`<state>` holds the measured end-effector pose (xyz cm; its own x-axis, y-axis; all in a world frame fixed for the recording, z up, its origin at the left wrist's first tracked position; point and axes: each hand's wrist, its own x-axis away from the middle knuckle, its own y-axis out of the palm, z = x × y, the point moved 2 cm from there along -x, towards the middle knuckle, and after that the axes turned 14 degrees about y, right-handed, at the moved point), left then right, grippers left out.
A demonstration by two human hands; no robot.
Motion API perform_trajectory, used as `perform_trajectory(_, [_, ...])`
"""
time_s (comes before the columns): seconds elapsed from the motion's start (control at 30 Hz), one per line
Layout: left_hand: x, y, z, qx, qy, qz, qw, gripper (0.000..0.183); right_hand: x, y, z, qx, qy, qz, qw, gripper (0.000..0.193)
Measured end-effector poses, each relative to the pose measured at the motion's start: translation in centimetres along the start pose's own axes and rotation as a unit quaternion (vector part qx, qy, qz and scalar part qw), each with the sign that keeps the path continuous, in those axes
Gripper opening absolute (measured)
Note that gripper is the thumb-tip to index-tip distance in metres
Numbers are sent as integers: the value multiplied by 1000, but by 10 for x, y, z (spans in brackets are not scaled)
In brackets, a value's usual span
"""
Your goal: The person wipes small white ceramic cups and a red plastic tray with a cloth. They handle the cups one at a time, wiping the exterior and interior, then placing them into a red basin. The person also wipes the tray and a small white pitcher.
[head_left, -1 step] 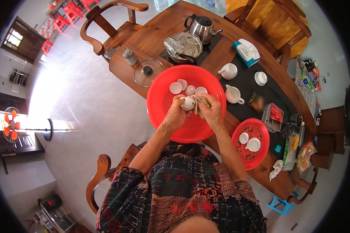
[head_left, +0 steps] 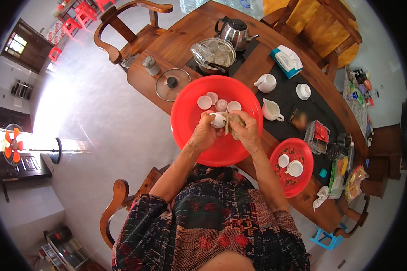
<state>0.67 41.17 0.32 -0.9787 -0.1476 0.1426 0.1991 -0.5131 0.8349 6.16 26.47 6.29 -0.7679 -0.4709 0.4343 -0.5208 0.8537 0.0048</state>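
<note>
Over a large red basin my left hand grips a small white teacup with dark marks on its side. My right hand is closed round a crumpled beige cloth, which presses against the cup's right side. Several more small white cups sit in the far half of the basin, one of them apparently upside down. To the right, a red plate patterned with green bears two white cups.
Behind the basin stand a steel kettle, a pot holding glassware and a glass lid. Right of it are white pitchers, a tissue pack and a wire basket. Wooden chairs surround the table.
My right hand and the cloth have shifted very slightly against the cup. My left hand keeps the cup in nearly the same spot.
</note>
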Motion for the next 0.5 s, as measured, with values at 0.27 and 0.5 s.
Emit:
perform_trajectory(0.27, [16,15,-1,-51,-42,37,997,41,17,16,6,192,-165,-64,965,26])
perform_trajectory(0.5, [19,32,5,-97,-23,28,995,47,14,31,-7,242,-295,133,915,29])
